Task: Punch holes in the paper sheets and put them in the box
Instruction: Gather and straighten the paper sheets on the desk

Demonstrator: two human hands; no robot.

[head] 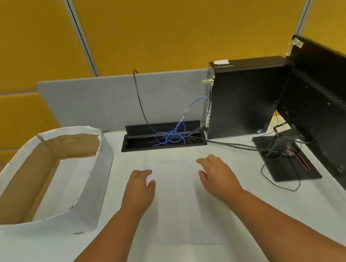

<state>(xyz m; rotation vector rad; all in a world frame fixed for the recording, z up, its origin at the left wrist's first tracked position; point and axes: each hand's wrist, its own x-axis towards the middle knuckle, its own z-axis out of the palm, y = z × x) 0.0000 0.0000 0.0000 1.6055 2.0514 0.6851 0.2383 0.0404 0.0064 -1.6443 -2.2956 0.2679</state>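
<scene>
Head view looked down on a white desk (pixel 40 260), where two bare forearms reached forward from the near edge. Between them lay the paper (pixel 179 200), a pale stack flat on the desk and hard to tell from the desktop. The left hand (pixel 139 189) rested on the paper's left edge, its fingers loosely spread and holding nothing. The right hand (pixel 216 175) lay on the right edge in the same way, fingers relaxed and apart. Left of the hands sat the box (pixel 95 188), an open cardboard carton with white outer walls and a brown inside, well apart from the paper. Right of the hands a monitor (pixel 335 118) stood on its black base (pixel 287 169), seen from behind, with thin cables trailing across the desk. Farther back, blue cables (pixel 172 135) bunched in a black desk slot, beside a black computer (pixel 246 96). Behind it stood a grey screen (pixel 95 104) and yellow wall panels (pixel 173 22).
</scene>
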